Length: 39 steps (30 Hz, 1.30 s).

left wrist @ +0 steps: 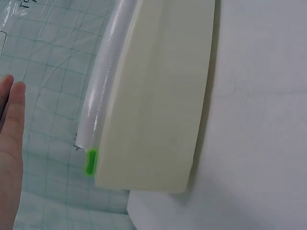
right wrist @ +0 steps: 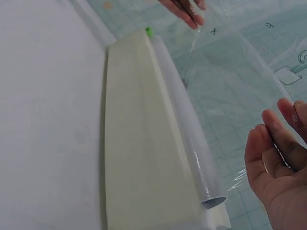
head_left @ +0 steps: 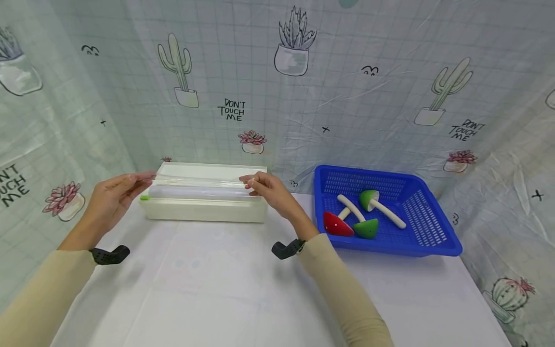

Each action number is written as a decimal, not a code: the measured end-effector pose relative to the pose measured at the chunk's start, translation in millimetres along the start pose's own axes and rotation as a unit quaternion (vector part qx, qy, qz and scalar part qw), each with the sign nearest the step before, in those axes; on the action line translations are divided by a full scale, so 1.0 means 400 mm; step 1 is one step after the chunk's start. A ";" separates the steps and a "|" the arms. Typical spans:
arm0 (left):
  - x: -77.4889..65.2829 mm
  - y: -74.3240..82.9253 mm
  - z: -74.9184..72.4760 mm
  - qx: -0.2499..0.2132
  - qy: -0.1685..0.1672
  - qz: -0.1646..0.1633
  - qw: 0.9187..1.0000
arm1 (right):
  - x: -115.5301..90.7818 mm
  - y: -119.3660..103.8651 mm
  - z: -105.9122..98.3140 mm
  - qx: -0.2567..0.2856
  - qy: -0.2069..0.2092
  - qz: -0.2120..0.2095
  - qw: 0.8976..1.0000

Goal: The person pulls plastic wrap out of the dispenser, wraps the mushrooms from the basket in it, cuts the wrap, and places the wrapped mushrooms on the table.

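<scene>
Left hand (head_left: pixel 107 201), apparently with faint film (head_left: pixel 199 181)

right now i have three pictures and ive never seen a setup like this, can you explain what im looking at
There is no machine here, just a person's left hand and right hand, both bare. The large picture comes from a camera on the person's head, looking forward and down. The other two come from cameras worn on the left and right wrists, so they show the same scene close up and tilted.

On the white table stands a pale box with a roll along its top. To the person's right is a blue basket with a red mushroom and two green mushrooms in it.

Both hands pinch a clear film, stretched between them near the roll.
</scene>
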<state>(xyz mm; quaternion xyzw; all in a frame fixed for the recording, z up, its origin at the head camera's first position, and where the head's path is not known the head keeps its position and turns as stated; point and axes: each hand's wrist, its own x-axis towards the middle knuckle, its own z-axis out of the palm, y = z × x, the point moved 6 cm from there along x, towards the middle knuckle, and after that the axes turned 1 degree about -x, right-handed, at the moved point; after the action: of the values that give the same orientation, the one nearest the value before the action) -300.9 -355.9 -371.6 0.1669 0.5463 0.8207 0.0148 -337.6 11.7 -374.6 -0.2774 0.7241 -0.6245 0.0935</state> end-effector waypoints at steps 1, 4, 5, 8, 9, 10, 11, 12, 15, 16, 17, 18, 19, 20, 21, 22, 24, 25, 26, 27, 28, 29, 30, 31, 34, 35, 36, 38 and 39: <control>-0.001 0.003 0.001 -0.002 0.002 0.000 1.000 | 0.002 -0.004 -0.001 -0.002 -0.001 -0.001 1.000; -0.002 0.013 0.007 -0.023 0.000 0.001 1.000 | 0.006 -0.017 -0.005 -0.014 -0.006 -0.003 1.000; -0.001 0.016 0.010 -0.031 -0.004 0.002 1.000 | 0.006 -0.022 -0.007 -0.017 -0.008 -0.004 1.000; -0.001 0.025 0.014 -0.049 -0.009 0.001 0.999 | 0.005 -0.033 -0.008 -0.022 -0.014 -0.006 1.000; -0.001 0.027 0.015 -0.052 -0.014 0.002 0.999 | 0.005 -0.036 -0.008 -0.020 -0.016 -0.006 1.000; -0.002 0.029 0.016 -0.049 -0.015 0.000 0.999 | 0.005 -0.037 -0.008 -0.017 -0.018 -0.007 1.000; -0.003 0.031 0.017 -0.049 -0.018 -0.001 0.999 | 0.004 -0.039 -0.007 -0.016 -0.019 -0.008 1.000; -0.005 0.032 0.018 -0.046 -0.018 -0.003 0.999 | 0.004 -0.040 -0.007 -0.014 -0.020 -0.008 1.000; -0.010 0.037 0.021 -0.046 -0.022 -0.004 0.999 | 0.003 -0.043 -0.007 -0.013 -0.022 -0.006 1.000; -0.011 0.038 0.022 -0.044 -0.020 -0.006 0.999 | 0.002 -0.044 -0.008 -0.014 -0.022 -0.006 1.000; -0.013 0.040 0.022 -0.044 -0.020 -0.008 0.999 | 0.002 -0.046 -0.008 -0.014 -0.022 -0.005 1.000; -0.014 0.042 0.023 -0.045 -0.020 -0.010 0.999 | 0.002 -0.048 -0.010 -0.015 -0.022 -0.005 1.000; -0.014 0.044 0.023 -0.046 -0.020 -0.010 0.999 | 0.002 -0.050 -0.011 -0.016 -0.020 -0.005 1.000; -0.014 0.047 0.024 -0.047 -0.022 -0.010 0.999 | 0.002 -0.052 -0.013 -0.016 -0.018 -0.006 1.000; -0.015 0.050 0.025 -0.046 -0.023 -0.009 0.999 | 0.002 -0.054 -0.014 -0.016 -0.017 -0.006 1.000; -0.015 0.052 0.025 -0.045 -0.025 -0.009 0.999 | 0.003 -0.056 -0.014 -0.015 -0.016 -0.007 1.000; -0.015 0.058 0.026 -0.040 -0.029 -0.006 0.999 | 0.003 -0.060 -0.015 -0.014 -0.016 -0.009 1.000; -0.014 0.061 0.027 -0.032 -0.031 -0.003 0.999 | 0.003 -0.061 -0.016 -0.014 -0.016 -0.009 1.000; -0.015 0.063 0.027 -0.023 -0.033 -0.001 0.999 | 0.004 -0.063 -0.015 -0.016 -0.018 -0.010 1.000; -0.016 0.066 0.027 -0.014 -0.034 0.000 0.999 | 0.004 -0.065 -0.015 -0.018 -0.019 -0.011 1.000; -0.016 0.068 0.028 -0.009 -0.037 0.001 0.999 | 0.004 -0.066 -0.014 -0.020 -0.021 -0.012 1.000; -0.017 0.070 0.028 -0.005 -0.039 0.002 0.999 | 0.005 -0.067 -0.014 -0.022 -0.021 -0.013 0.999; -0.018 0.072 0.029 0.000 -0.041 0.004 0.999 | 0.005 -0.068 -0.014 -0.026 -0.021 -0.012 0.999; -0.019 0.074 0.029 -0.001 -0.043 0.004 0.999 | 0.005 -0.069 -0.014 -0.028 -0.022 -0.012 0.999; -0.022 0.077 0.030 -0.005 -0.044 0.002 0.999 | 0.005 -0.071 -0.015 -0.030 -0.023 -0.012 0.999; -0.023 0.078 0.030 -0.004 -0.042 0.000 0.999 | 0.005 -0.072 -0.015 -0.031 -0.024 -0.012 0.999; -0.024 0.079 0.030 -0.004 -0.040 -0.001 0.999 | 0.004 -0.073 -0.015 -0.031 -0.024 -0.013 0.999; -0.026 0.081 0.031 -0.001 -0.038 -0.002 0.999 | 0.003 -0.076 -0.015 -0.032 -0.025 -0.016 0.999; -0.027 0.083 0.031 0.000 -0.038 -0.002 0.999 | 0.003 -0.078 -0.015 -0.033 -0.026 -0.017 0.999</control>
<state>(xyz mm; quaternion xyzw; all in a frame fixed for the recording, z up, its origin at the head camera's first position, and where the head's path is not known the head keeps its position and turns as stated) -282.0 -360.4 -340.3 0.1970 0.5458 0.8136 0.0371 -332.3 14.0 -343.4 -0.3082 0.7368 -0.5946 0.0924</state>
